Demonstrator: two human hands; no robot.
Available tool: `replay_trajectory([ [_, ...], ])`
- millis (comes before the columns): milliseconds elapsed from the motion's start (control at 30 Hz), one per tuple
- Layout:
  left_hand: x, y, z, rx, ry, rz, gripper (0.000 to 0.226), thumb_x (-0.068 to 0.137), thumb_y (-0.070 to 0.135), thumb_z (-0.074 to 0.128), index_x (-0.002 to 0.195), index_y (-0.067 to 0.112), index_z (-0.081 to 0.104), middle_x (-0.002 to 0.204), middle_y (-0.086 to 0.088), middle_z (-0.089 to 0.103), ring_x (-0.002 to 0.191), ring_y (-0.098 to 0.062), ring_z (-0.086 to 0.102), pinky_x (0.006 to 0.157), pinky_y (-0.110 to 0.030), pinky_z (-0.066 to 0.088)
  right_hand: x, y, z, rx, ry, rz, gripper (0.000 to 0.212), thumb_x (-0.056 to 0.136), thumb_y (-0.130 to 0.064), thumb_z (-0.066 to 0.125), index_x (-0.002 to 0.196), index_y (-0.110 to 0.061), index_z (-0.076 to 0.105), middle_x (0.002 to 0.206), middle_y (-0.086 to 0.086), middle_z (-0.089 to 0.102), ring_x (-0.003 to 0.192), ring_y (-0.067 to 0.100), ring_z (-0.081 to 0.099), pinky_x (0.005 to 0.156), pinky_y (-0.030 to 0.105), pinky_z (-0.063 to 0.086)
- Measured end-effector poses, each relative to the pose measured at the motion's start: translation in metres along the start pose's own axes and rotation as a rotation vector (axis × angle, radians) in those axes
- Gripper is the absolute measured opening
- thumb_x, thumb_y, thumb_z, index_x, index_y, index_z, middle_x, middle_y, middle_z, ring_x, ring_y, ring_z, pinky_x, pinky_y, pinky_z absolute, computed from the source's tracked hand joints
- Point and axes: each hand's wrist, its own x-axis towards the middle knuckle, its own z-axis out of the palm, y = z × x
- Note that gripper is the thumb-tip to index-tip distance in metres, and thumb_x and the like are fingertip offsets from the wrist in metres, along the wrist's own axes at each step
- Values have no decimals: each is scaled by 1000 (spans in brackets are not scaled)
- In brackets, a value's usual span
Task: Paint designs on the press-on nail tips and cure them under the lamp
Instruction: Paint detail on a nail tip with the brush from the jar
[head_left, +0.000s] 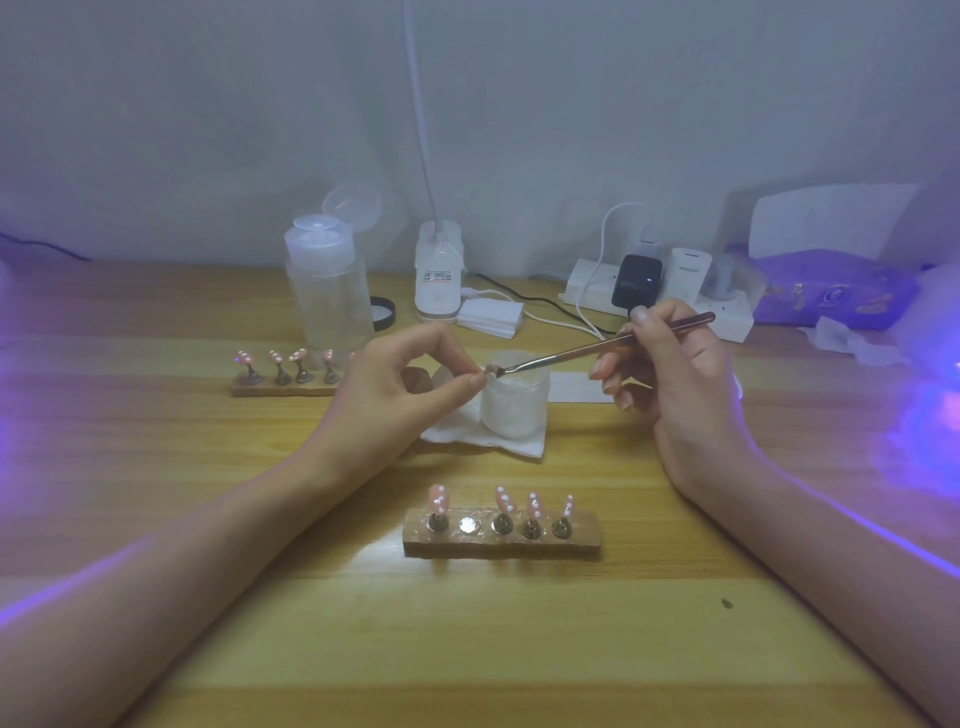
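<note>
My left hand (410, 379) pinches a small nail tip (488, 370) between thumb and forefinger, above a small white jar (514, 402). My right hand (670, 364) grips a thin rose-gold brush (597, 347) whose tip touches the held nail. Near me lies a wooden holder (501, 540) with several pink nail tips with white dots (506, 501) on metal stands; its second slot holds only a bare metal disc. A second wooden holder (283, 387) with several pink tips stands at the left, behind my left hand.
The jar sits on a white wipe (488, 441). A clear pump bottle (324, 291), a white lamp base (439, 270), a power strip with plugs (649, 286) and a purple packet (831, 291) line the back of the wooden table (467, 649). Purple light glows at the right edge.
</note>
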Motion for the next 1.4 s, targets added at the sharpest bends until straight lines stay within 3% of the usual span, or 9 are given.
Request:
replay_trajectory([
  [533, 1, -2, 0, -23, -16, -9, 14, 90, 10, 71, 79, 11, 63, 58, 21, 58, 43, -2, 35, 46, -9, 29, -1, -2, 1, -43, 22, -19, 25, 104, -18, 47, 80, -17, 44, 61, 8, 68, 50, 17, 59, 45, 21, 42],
  [667, 3, -2, 0, -50, 25, -22, 10, 91, 13, 70, 86, 21, 68, 87, 12, 70, 58, 1, 54, 52, -12, 39, 1, -1, -1, -28, 44, -14, 25, 104, -18, 47, 79, -17, 45, 60, 7, 67, 49, 16, 57, 45, 21, 42],
  [733, 4, -3, -1, -130, 65, -51, 11, 91, 14, 70, 88, 25, 71, 93, 13, 72, 54, 1, 51, 50, -13, 39, 1, -1, -2, -2, 60, 0, 25, 104, -19, 47, 78, -17, 46, 59, 8, 66, 48, 16, 55, 44, 21, 41],
  [900, 2, 0, -4, -221, 99, -72, 12, 88, 20, 72, 83, 30, 77, 92, 11, 73, 53, -3, 49, 48, -12, 39, 3, -1, -3, 28, 88, 30, 26, 103, -19, 48, 78, -19, 47, 57, 7, 65, 47, 15, 53, 44, 19, 40],
  [1000, 2, 2, -3, -256, 105, -87, 10, 86, 17, 74, 83, 26, 76, 77, 15, 71, 48, -7, 45, 42, -12, 37, 3, -1, -3, 40, 95, 42, 27, 103, -19, 49, 76, -20, 47, 57, 6, 64, 48, 14, 54, 44, 19, 40],
  [1100, 2, 4, -3, -274, 93, -81, 6, 80, 26, 74, 83, 21, 75, 85, 3, 75, 54, -15, 49, 47, -16, 41, 3, -2, -2, 46, 101, 62, 27, 102, -20, 50, 75, -21, 48, 56, 4, 63, 49, 14, 54, 44, 19, 40],
  [1167, 2, 4, -4, -281, 67, -77, 11, 76, 28, 75, 82, 19, 75, 87, -1, 76, 54, -14, 49, 49, -18, 43, 3, -2, -2, 57, 110, 81, 27, 102, -21, 50, 75, -21, 48, 56, 3, 63, 49, 13, 55, 45, 18, 40],
  [1300, 2, 5, -4, -287, 40, -109, 13, 71, 30, 79, 77, 20, 74, 69, 7, 69, 49, -8, 48, 49, -15, 42, 2, -4, -1, 96, 130, 109, 30, 102, -22, 51, 71, -21, 51, 55, 2, 62, 49, 11, 55, 44, 17, 41],
  [1400, 3, 5, -4, -297, 27, -126, 9, 72, 29, 79, 74, 25, 72, 75, -1, 70, 52, -9, 50, 49, -15, 42, 2, -5, -1, 108, 130, 113, 32, 102, -22, 51, 70, -21, 52, 54, 1, 61, 49, 11, 54, 44, 17, 40],
])
